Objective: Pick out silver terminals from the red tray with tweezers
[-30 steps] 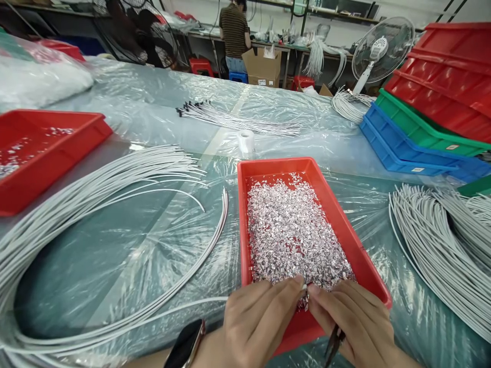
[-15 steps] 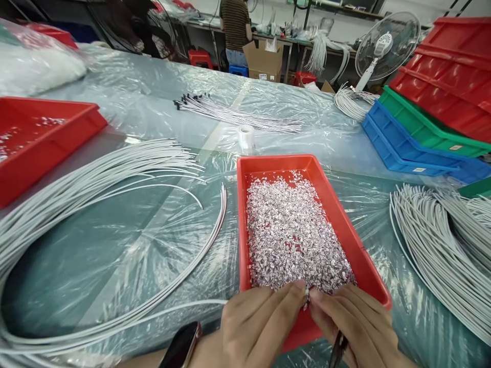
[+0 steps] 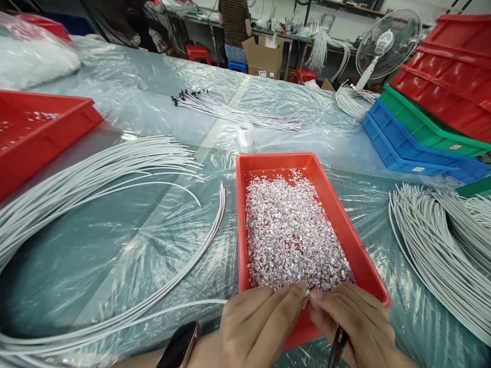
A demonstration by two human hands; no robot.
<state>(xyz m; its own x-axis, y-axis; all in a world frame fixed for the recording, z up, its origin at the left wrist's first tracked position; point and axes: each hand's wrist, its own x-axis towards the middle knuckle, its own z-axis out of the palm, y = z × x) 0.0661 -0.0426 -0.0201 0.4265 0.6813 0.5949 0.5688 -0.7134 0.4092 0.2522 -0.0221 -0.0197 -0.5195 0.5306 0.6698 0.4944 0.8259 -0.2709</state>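
Little has shifted since earlier — both hands stay at lower centre over plastic-sheeted table (image 3: pixel 153 102), workshop behind. Left hand (image 3: pixel 257 327) and right hand (image 3: pixel 355 324) pinch a tiny silver piece (image 3: pixel 308 293) above red plastic tray (image 3: pixel 345 225) — right also grips dark tool (image 3: pixel 337 347).

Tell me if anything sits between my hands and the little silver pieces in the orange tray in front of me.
Nothing visible does. The left hand and right hand meet fingertip to fingertip right over the near end of the silver pieces in the orange tray. The white wires lie off to the side on the plastic sheet.
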